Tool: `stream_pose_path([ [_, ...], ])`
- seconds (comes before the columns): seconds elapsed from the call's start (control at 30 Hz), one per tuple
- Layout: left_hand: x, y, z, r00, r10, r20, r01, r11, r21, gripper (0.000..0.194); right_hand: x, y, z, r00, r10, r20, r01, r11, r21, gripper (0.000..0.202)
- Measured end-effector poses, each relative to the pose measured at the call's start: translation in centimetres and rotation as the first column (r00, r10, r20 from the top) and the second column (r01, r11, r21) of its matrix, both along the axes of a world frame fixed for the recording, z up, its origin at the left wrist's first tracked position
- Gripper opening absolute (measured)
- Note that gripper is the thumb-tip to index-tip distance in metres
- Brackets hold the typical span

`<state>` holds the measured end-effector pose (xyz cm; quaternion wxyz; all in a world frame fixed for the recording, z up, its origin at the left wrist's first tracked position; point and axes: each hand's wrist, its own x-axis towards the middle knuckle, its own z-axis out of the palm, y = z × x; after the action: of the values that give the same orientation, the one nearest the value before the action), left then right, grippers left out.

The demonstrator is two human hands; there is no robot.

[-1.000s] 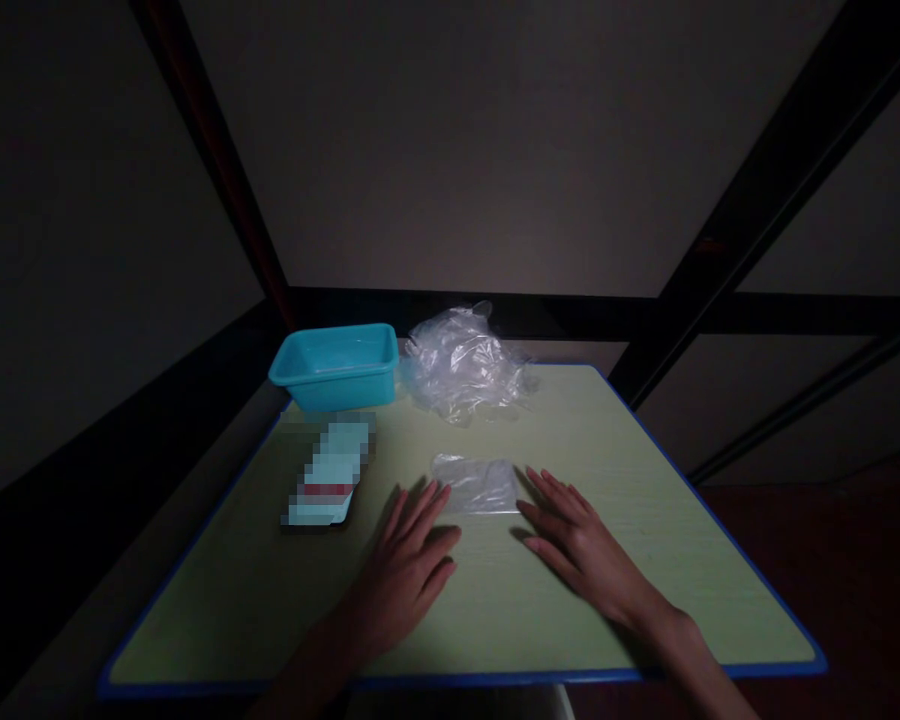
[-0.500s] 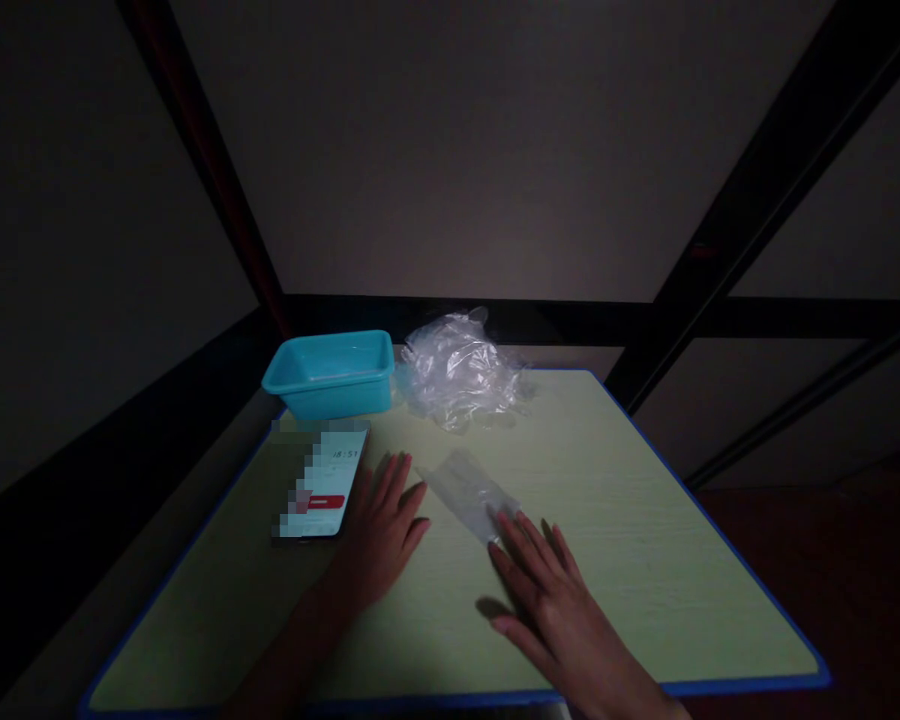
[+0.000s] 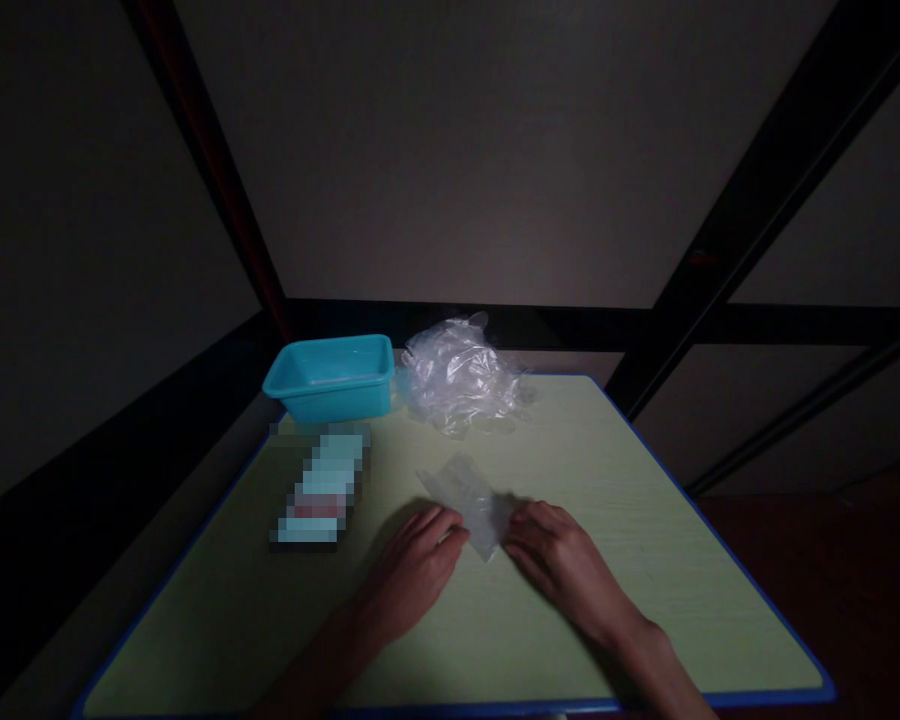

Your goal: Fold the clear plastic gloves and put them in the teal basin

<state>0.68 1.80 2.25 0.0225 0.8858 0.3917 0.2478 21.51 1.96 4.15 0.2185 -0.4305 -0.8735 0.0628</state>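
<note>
A flat, folded piece of thin clear plastic [image 3: 469,495] lies on the table between my two hands. My left hand [image 3: 420,565] has its fingers curled, thumb against forefinger, at the plastic's lower left edge. Across from it, my right hand [image 3: 559,560] is closed too, its fingertips together at the right edge of the plastic. The undersides of the fingers are hidden, so how much plastic is pinched does not show. Farther back sits a crumpled heap of clear plastic [image 3: 461,375], with finger-like tips resembling disposable gloves.
A turquoise plastic basket [image 3: 334,400] stands at the table's back left corner. In front of it lies a phone [image 3: 322,490] with a lit, pixelated screen. The pale table [image 3: 690,600] has a blue edge, and a wall panel [image 3: 450,150] rises behind it.
My left hand has moved right, away from beside the phone, to the plastic piece. Both hands have gone from spread fingers to curled ones, and the right no longer lies flat.
</note>
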Motion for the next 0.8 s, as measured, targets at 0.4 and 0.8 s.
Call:
stream_pose_path([
  [0.4,0.1,0.0,-0.3,1.0,0.012,0.018,-0.011,0.999,-0.044,0.017,-3.1,-0.2,-0.3,0.936,0.078,0.345,-0.129,0.983,0.129,0.014],
  [0.8,1.0,-0.2,-0.6,0.998,-0.013,0.059,0.01,0.998,0.054,0.015,-4.0,-0.4,1.0,0.973,0.049,0.227,-0.06,0.997,0.041,0.013],
])
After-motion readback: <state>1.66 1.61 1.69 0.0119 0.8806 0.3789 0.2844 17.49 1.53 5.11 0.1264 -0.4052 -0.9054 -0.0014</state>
